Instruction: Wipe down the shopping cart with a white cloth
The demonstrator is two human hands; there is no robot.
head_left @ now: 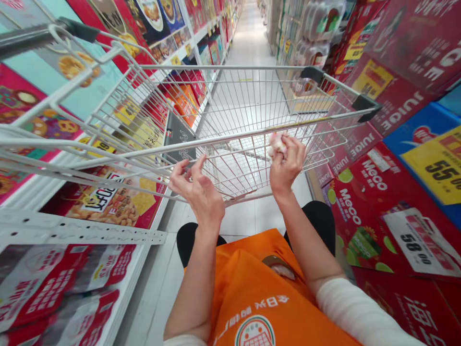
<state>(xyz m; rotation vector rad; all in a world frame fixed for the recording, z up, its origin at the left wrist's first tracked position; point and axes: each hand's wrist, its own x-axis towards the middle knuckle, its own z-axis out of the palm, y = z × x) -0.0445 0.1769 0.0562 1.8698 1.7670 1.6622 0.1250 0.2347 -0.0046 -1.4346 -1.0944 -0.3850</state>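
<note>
A wire shopping cart (230, 138) stands crosswise in front of me, its near side rail running between my hands. My right hand (287, 168) is closed round a crumpled white and pinkish cloth (277, 143), held up against the rail and wire side. To its left, my left hand (201, 194) is raised beside the wire side with its fingers loosely bent and apart. Nothing shows in that hand; whether its fingertips touch the wires I cannot tell. Inside the cart, toward its left end, a dark grey panel (179, 137) is visible through the wires.
Shelves with boxed snacks (115, 194) and packs in red wrapping (46, 283) line the left. Stacked red drink cartons (363, 202) with price signs rise close on the right. The tiled aisle (250, 29) runs ahead beyond the cart. An orange apron (259, 288) covers my lap.
</note>
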